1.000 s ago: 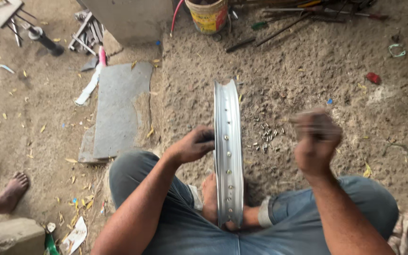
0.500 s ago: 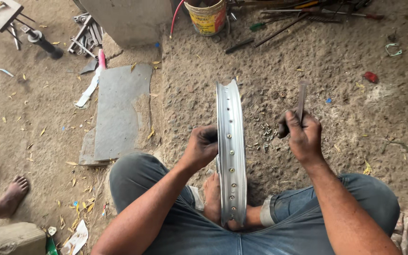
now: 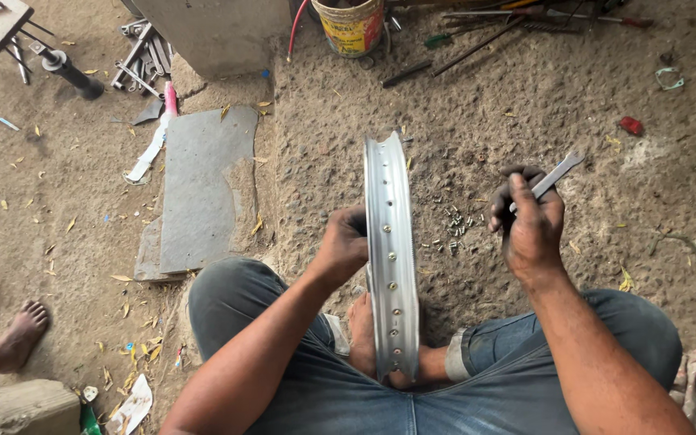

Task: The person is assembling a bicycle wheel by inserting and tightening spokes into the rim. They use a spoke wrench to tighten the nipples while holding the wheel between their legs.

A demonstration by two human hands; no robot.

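One silver wheel rim (image 3: 391, 258) stands upright on edge at the centre, braced between my feet, its inner channel dotted with a row of spoke holes. My left hand (image 3: 344, 246) clamps its 9 o'clock side. My right hand (image 3: 529, 225), at 3 o'clock, is closed around one flat metal spanner (image 3: 556, 172). A scatter of small spoke nipples (image 3: 454, 228), too many to count, lies between them.

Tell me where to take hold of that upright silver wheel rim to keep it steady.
Grip the wheel rim on its left edge at mid-height, coming from the left, where the left hand clasps it. It stands on edge between the feet, so a side hold probably stops tipping. The right hand holds a flat metal tool.
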